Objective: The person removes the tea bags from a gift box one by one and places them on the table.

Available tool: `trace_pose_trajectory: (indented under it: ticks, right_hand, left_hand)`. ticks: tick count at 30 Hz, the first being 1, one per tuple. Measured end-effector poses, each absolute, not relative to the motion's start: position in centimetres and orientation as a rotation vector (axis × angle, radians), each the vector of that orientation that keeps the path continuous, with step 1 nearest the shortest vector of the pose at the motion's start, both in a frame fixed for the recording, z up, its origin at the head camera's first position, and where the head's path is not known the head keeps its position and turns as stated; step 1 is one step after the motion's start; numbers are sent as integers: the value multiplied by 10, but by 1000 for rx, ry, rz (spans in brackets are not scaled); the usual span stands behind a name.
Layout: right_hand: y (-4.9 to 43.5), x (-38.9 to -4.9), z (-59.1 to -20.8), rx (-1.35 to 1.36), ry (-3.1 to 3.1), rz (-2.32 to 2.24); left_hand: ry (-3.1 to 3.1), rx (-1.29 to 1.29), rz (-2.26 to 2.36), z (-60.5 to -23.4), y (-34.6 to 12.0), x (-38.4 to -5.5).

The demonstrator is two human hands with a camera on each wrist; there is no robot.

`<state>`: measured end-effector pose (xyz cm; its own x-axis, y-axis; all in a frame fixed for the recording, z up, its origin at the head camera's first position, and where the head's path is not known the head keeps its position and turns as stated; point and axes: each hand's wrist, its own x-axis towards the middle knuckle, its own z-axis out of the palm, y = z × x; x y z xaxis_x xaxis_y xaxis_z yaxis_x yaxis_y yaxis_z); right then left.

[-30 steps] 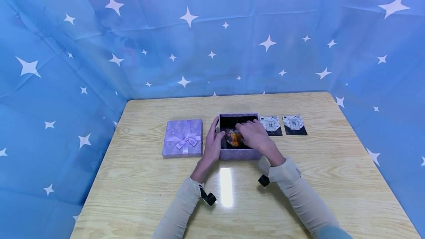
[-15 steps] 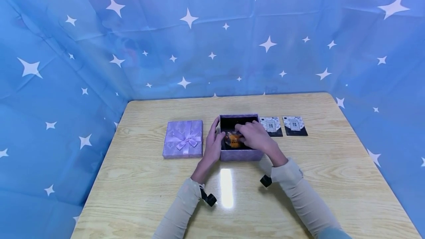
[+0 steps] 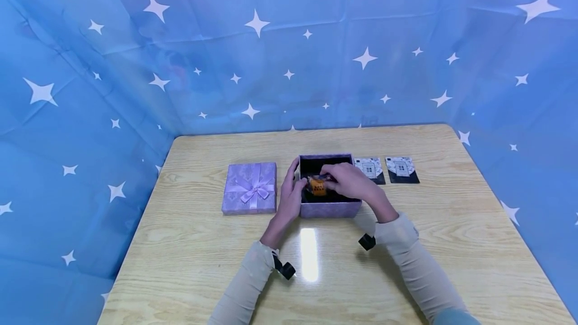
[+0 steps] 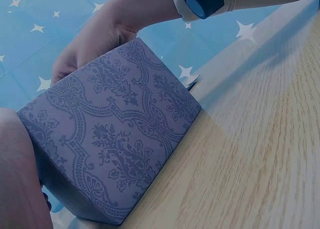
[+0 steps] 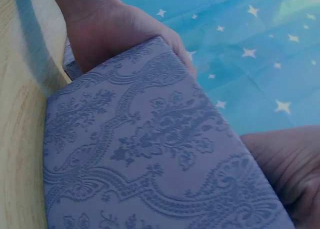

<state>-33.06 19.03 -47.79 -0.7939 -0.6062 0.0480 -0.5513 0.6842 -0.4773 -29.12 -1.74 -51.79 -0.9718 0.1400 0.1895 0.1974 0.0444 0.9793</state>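
Observation:
A purple box [image 3: 329, 209] with a dark inside stands near the middle of the table. My left hand [image 3: 291, 197] holds its left side, with the fingers along the outer wall and the thumb at the rim. My right hand [image 3: 349, 182] reaches over the right side into the box and pinches a small shiny packet with an orange label [image 3: 318, 187]. The pinching fingertips are partly hidden. Both wrist views mostly show the box's embossed front wall [image 4: 115, 124], which hides the packet. The right hand [image 5: 120, 34] bends over the rim there.
Left of the box lies a purple lid [image 3: 235, 199] with a ribbon bow. Two flat black-and-white packets lie to the right, the nearer one [image 3: 369, 168] beside the box and the other [image 3: 402, 170] farther right. A starry blue curtain [image 3: 289, 54] hangs behind the wooden table [image 3: 198, 265].
My right hand has shifted slightly right, its wrist moving outward. The orange-labelled packet has changed its tilt inside the box. My left hand has stayed on the box.

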Motion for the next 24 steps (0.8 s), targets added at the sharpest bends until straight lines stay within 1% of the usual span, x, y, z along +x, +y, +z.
trace_pose_trajectory:
  ticks: [6, 18, 24]
  right_hand:
    - [199, -335, -474, -916, 2672, -966]
    - [217, -336, -464, -857, 2689, -1292]
    - [224, -338, -462, -810, 2731, -1359]
  left_hand:
    - [-2226, -358, -2126, -517, -17, -291]
    - [-2266, -355, -2100, -515, -17, -291]
    - [-2279, -347, -2099, -515, -17, -290]
